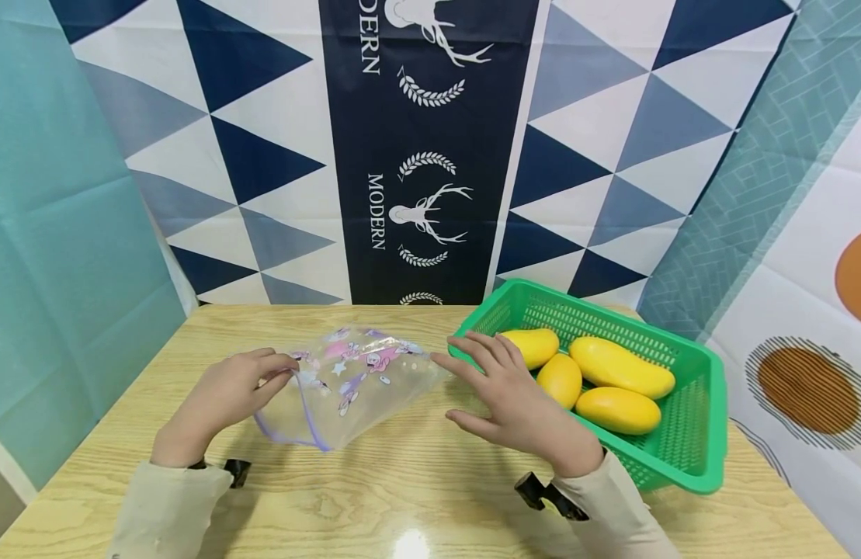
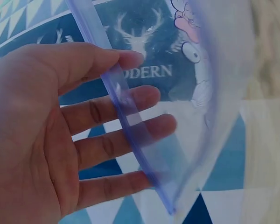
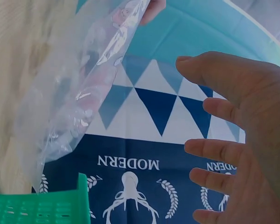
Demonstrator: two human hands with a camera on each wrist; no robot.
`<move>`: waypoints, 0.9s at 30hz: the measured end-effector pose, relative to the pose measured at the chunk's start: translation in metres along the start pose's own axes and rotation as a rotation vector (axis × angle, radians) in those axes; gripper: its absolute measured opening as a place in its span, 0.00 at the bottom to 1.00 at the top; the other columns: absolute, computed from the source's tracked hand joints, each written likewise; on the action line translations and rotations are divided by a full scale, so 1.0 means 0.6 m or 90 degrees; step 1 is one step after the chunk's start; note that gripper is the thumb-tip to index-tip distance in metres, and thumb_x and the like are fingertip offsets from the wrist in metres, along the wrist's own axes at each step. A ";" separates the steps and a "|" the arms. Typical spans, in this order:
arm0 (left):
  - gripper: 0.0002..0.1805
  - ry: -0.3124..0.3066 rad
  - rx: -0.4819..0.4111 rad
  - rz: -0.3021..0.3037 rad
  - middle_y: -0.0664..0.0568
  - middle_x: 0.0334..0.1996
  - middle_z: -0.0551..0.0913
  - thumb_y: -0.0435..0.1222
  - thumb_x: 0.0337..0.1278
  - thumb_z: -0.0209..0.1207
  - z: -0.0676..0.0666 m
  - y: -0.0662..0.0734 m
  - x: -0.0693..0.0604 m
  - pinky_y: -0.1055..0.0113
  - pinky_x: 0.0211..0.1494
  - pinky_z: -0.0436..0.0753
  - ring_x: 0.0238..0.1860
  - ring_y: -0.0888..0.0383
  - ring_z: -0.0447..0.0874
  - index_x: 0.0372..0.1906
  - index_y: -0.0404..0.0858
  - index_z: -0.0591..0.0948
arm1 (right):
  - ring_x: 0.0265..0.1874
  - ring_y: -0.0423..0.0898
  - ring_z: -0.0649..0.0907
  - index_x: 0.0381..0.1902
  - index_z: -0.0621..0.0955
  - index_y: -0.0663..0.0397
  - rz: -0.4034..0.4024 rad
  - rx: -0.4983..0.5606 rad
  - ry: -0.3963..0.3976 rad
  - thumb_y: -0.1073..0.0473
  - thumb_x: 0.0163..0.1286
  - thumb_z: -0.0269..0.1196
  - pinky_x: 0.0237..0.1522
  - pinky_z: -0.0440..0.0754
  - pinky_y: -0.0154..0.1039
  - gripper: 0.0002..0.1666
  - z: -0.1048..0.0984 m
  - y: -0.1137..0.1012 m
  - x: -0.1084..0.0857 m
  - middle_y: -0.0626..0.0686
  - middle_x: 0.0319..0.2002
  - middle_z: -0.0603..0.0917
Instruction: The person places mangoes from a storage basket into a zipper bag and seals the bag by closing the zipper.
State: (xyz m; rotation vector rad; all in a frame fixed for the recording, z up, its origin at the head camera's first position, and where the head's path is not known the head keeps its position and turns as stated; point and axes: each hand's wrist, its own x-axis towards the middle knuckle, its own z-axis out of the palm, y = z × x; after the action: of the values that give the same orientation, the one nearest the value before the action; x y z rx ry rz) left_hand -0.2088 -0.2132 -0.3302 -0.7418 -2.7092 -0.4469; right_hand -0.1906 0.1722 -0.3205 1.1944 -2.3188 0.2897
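A clear zip bag (image 1: 374, 380) with pink and purple cartoon prints and a purple zip edge is held above the table. My left hand (image 1: 237, 392) pinches one side of its mouth between thumb and forefinger; the left wrist view shows the other fingers of this hand (image 2: 98, 126) behind the clear film. My right hand (image 1: 503, 392) hovers by the bag's far end with fingers spread. In the right wrist view a gap separates that hand (image 3: 242, 126) from the bag (image 3: 88, 84). Nothing is in its grasp.
A green plastic basket (image 1: 713, 419) stands at the right of the wooden table (image 1: 318, 512), close behind my right hand. Several yellow mangoes (image 1: 619, 410) lie in it. A patterned cloth (image 1: 430, 140) hangs along the table's back edge.
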 end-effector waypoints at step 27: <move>0.19 -0.011 -0.450 -0.232 0.45 0.38 0.86 0.37 0.78 0.48 -0.059 0.004 -0.025 0.60 0.28 0.86 0.30 0.56 0.88 0.60 0.26 0.75 | 0.66 0.68 0.63 0.69 0.70 0.56 0.076 -0.039 0.121 0.31 0.76 0.45 0.60 0.56 0.72 0.40 -0.072 0.057 -0.035 0.65 0.67 0.68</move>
State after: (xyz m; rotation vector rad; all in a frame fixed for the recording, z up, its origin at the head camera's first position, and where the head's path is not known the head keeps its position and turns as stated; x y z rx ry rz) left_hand -0.1881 -0.2310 -0.3030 -0.3824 -2.6873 -1.5329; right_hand -0.1931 0.2246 -0.2937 0.9580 -2.2195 0.3556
